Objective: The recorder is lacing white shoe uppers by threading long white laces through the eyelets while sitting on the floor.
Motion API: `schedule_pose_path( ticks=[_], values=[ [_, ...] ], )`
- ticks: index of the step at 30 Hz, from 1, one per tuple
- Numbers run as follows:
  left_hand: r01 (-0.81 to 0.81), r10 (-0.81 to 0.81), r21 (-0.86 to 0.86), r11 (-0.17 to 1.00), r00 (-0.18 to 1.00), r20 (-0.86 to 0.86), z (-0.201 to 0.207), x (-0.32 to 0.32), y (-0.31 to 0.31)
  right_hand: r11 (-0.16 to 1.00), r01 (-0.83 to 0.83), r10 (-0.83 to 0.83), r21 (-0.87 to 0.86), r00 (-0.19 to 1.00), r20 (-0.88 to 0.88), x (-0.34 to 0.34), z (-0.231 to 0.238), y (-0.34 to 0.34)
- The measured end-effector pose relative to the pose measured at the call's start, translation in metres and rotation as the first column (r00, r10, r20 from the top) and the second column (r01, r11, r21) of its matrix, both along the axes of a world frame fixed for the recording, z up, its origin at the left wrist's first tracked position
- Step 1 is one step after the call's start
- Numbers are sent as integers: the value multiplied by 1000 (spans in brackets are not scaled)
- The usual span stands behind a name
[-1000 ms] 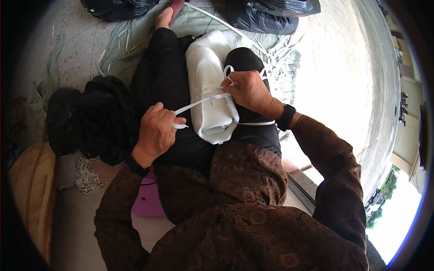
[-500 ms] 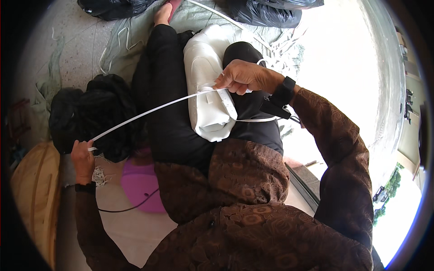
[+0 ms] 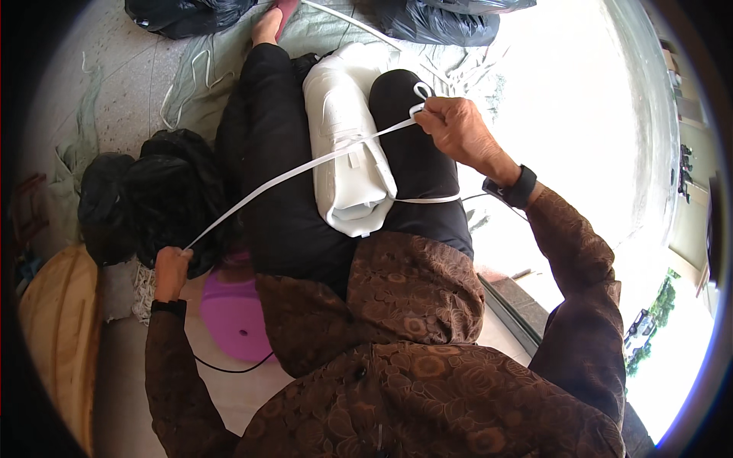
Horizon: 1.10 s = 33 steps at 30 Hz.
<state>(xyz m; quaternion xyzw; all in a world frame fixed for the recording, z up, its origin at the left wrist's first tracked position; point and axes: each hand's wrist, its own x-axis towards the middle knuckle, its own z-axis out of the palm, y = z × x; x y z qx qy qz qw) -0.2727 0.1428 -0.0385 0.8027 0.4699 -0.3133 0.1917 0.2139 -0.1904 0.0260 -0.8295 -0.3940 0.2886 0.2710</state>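
A white shoe (image 3: 336, 114), which looks like a sneaker upper, lies lengthwise on my lap between my black-trousered legs. A flat white shoelace (image 3: 279, 181) runs across it, from my left hand at the lower left to my right hand at the upper right. My left hand (image 3: 172, 269) is closed on one stretch of the lace, beside a dark bundle. Above my right thigh, my right hand (image 3: 462, 133) pinches the other stretch, and a small loop of lace sticks up past its fingers. Another length of lace leaves the shoe's right side over my right thigh.
Black cloth or bags (image 3: 164, 195) are heaped left of my legs. A purple stool (image 3: 233, 313) and a wooden board (image 3: 61, 320) are nearby. Black plastic bags (image 3: 435, 23) lie at the far side, with a pile of white laces (image 3: 466, 72) near them. Bright glare covers the right.
My right hand has moved away from the shoe, up and to the right, drawing lace with it. My left hand has come inward and slightly lower, still holding the lace.
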Motion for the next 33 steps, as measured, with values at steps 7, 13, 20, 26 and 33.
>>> schedule_pose_path(
  ticks=[7,13,20,26,33],
  values=[
    [289,-288,193,938,337,896,60,215,-105,976,152,-180,155,966,184,-50,8,-6],
    [396,-329,124,910,505,798,51,273,-166,980,1,-31,197,988,152,-81,-3,24],
    [392,-297,129,911,406,865,48,267,-173,1000,-4,4,-2,1000,-10,-44,-30,46],
    [331,-193,53,942,404,894,52,241,-181,979,-176,187,99,976,-111,-31,-25,52],
    [297,-19,-112,948,406,914,55,227,-177,938,-339,343,72,939,-40,-34,-36,59]
  ],
)
